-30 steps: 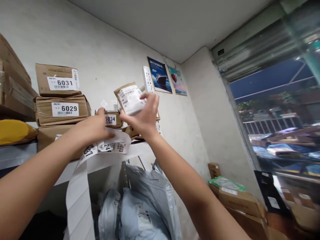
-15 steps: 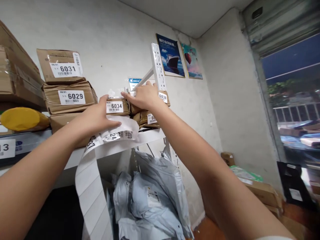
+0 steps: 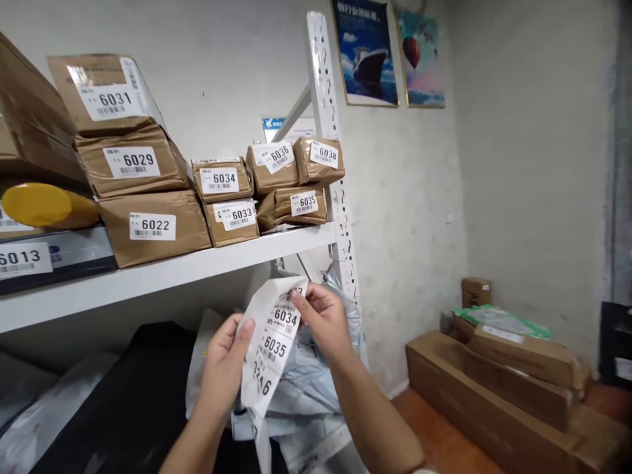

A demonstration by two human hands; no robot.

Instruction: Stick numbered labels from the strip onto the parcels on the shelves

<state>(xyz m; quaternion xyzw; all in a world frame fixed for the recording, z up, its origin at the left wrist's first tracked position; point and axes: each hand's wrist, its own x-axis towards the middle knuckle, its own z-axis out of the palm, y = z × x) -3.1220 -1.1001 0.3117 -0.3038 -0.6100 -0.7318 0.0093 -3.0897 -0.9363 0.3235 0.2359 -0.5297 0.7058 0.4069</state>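
A strip of printed number labels (image 3: pixel 269 336) is held between my two hands, below the shelf edge. My left hand (image 3: pixel 224 355) pinches its left side, thumb on top. My right hand (image 3: pixel 323 316) grips the upper right corner with thumb and fingers. The numbers 6034 and 6035 can be read on the strip, and its lower end hangs down twisted. Above it, labelled cardboard boxes sit on the white shelf (image 3: pixel 162 280): box 6034 (image 3: pixel 217 191) on box 6033 (image 3: pixel 220 230), with box 6036 (image 3: pixel 261 174) and box 6038 (image 3: pixel 323 171) over parcel 6035 (image 3: pixel 281 214).
Further left are box 6031 (image 3: pixel 79 69), box 6029 (image 3: pixel 89 161), box 6022 (image 3: pixel 153 247) and a yellow roll (image 3: pixel 37 205). A perforated white post (image 3: pixel 323 85) rises at the shelf's right end. Grey plastic parcels (image 3: pixel 306 375) lie below; long cardboard boxes (image 3: pixel 444 375) lie on the floor.
Both hands have come down from the boxes on the shelf. My right hand now grips the label strip too. Box 6036 and its label now show. The view has shifted.
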